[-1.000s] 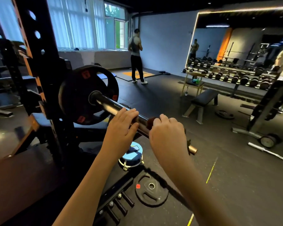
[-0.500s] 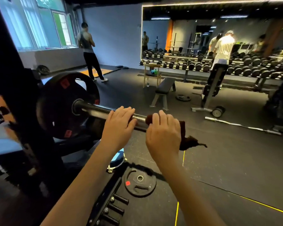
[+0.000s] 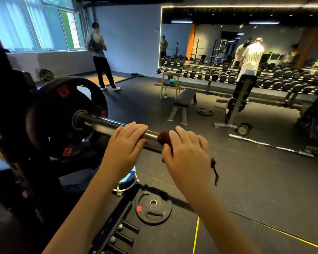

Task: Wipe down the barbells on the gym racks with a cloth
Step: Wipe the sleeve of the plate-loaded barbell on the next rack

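— Where did we have the cloth (image 3: 163, 137)?

— Bunched dark red under our right hand (image 3: 187, 153), wrapped on the barbell (image 3: 103, 123) at its outer end. Our fingers and thumb were curled round it and held it against the steel. A thin tail of it dangled below the wrist side of that hand.

— And our left hand (image 3: 126, 143)?

— It rested on the bare sleeve just beside the cloth, between it and the weight plate (image 3: 68, 116). The fingers lay nearly straight over the top of the bar and gripped nothing; we could not see them wrap underneath.

— The two hands touched?

— No, a short stretch of bar showed between them.

— What lay under us?

— A loose plate (image 3: 152, 208) flat on the floor, near the foot of the rack (image 3: 17, 171). Farther off stood a flat bench (image 3: 184, 99), and a person (image 3: 99, 57) by the window.
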The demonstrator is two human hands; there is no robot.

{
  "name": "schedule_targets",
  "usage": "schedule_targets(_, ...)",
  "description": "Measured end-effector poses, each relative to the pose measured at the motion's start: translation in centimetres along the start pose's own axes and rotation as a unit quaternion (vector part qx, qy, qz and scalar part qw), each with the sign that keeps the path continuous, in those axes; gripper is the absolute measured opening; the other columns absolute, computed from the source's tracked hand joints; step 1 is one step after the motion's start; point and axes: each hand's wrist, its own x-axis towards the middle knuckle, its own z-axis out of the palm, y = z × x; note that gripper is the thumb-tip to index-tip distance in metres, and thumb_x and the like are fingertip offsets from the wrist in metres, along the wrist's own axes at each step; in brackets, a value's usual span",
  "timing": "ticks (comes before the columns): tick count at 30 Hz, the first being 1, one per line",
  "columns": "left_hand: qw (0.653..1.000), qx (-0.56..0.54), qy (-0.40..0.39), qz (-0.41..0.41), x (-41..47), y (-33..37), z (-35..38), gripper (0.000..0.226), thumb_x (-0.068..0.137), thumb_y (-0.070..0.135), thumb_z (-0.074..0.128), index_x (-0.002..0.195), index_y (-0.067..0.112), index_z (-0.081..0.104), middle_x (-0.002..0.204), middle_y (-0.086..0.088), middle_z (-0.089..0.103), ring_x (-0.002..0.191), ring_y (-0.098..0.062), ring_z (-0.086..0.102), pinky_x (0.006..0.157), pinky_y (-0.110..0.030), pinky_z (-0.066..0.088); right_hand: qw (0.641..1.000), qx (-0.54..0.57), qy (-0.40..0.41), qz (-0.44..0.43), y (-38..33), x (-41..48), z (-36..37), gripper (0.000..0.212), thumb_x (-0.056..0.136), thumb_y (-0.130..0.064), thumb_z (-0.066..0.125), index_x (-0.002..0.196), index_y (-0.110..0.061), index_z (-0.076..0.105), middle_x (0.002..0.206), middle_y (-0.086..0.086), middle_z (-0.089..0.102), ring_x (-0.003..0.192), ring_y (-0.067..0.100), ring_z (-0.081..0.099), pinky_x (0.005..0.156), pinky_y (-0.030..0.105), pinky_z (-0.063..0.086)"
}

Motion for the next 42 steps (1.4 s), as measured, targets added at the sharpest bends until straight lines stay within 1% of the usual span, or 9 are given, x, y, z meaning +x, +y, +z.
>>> schedule_targets(3,1.000,-0.013,0.005,0.007,0.1,-0.1,0.0,0.050,0.096,0.038,0.030,0.136,0.018,0.051,0.137,0.001,0.054,0.135,-0.018,0.039,0.114,-0.039,0.021,1.000,-0.023,0.014,0.012,1.6,-0.9,-0.2,0.038,0.093,-0.038,0.044,0.112,-0.013,0.066,0.114,0.009,0.067,0.103,0.030,0.062,0.094,0.047,0.047)
schedule_targets(8,0.999,-0.003,0.018,0.027,0.0,-0.4,0.5,0.047,0.097,0.034,0.033,0.135,0.015,0.052,0.136,-0.003,0.056,0.134,-0.017,0.038,0.113,-0.040,0.023,0.996,-0.081,-0.008,0.036,-3.6,0.0,2.6,0.044,0.077,-0.034,0.071,0.112,-0.008,0.063,0.115,0.016,0.064,0.102,0.035,0.062,0.090,0.046,0.050)
schedule_targets(11,0.999,-0.006,0.001,0.046,0.0,-0.8,0.0,0.048,0.097,0.036,0.033,0.138,0.016,0.049,0.139,-0.003,0.054,0.135,-0.015,0.034,0.114,-0.033,0.015,0.999,-0.040,0.003,-0.010,-2.3,-0.6,1.8,0.041,0.087,-0.036,0.059,0.119,-0.012,0.060,0.122,0.013,0.062,0.107,0.032,0.060,0.091,0.043,0.050)
schedule_targets(15,0.995,-0.004,-0.050,0.082,0.6,-2.0,-1.2,0.056,0.095,0.043,0.027,0.144,0.021,0.042,0.146,0.002,0.047,0.138,-0.014,0.034,0.113,-0.022,0.006,0.993,-0.035,0.063,0.089,-0.2,-0.8,0.7,0.044,0.094,-0.037,0.038,0.113,-0.009,0.066,0.114,0.012,0.066,0.104,0.032,0.062,0.088,0.044,0.049)
schedule_targets(18,0.996,0.021,-0.051,0.068,1.1,-3.6,-1.5,0.062,0.093,0.049,0.026,0.143,0.018,0.044,0.146,-0.002,0.046,0.139,-0.021,0.036,0.114,-0.033,0.014,0.985,-0.089,0.078,0.129,-3.9,-0.5,3.4,0.043,0.093,-0.035,0.036,0.115,-0.009,0.063,0.117,0.013,0.064,0.110,0.032,0.055,0.095,0.046,0.045)
schedule_targets(25,0.995,0.010,-0.051,0.089,1.5,-5.7,-1.5,0.059,0.092,0.050,0.031,0.139,0.019,0.047,0.137,-0.003,0.054,0.131,-0.022,0.042,0.113,-0.040,0.021,0.990,-0.106,0.091,0.035,-3.3,-1.2,4.6,0.041,0.091,-0.040,0.042,0.124,-0.016,0.049,0.126,0.011,0.060,0.117,0.028,0.047,0.100,0.043,0.041)
schedule_targets(30,0.995,-0.005,-0.032,0.094,1.5,-5.6,-1.3,0.056,0.092,0.048,0.033,0.136,0.017,0.050,0.132,-0.004,0.057,0.128,-0.024,0.045,0.112,-0.039,0.021,0.972,-0.086,0.144,0.165,-6.1,-1.0,6.1,0.036,0.092,-0.033,0.042,0.124,-0.016,0.047,0.130,0.012,0.055,0.126,0.029,0.038,0.110,0.047,0.029)
schedule_targets(35,0.995,-0.007,-0.034,0.096,1.4,-5.6,-1.2,0.057,0.092,0.048,0.032,0.137,0.018,0.048,0.135,-0.003,0.054,0.131,-0.023,0.041,0.113,-0.037,0.016,0.989,-0.110,0.076,0.058,-4.0,-1.7,4.7,0.043,0.093,-0.036,0.042,0.132,-0.016,0.045,0.135,0.011,0.053,0.127,0.029,0.038,0.111,0.039,0.020)
schedule_targets(42,0.996,0.009,-0.017,0.086,1.4,-4.6,-0.8,0.057,0.094,0.040,0.030,0.139,0.011,0.048,0.141,-0.008,0.051,0.137,-0.028,0.039,0.115,-0.042,0.014,0.958,-0.064,0.179,0.213,-4.0,-2.3,5.1,0.038,0.094,-0.029,0.041,0.128,-0.013,0.047,0.138,0.012,0.048,0.134,0.031,0.032,0.113,0.048,0.023)
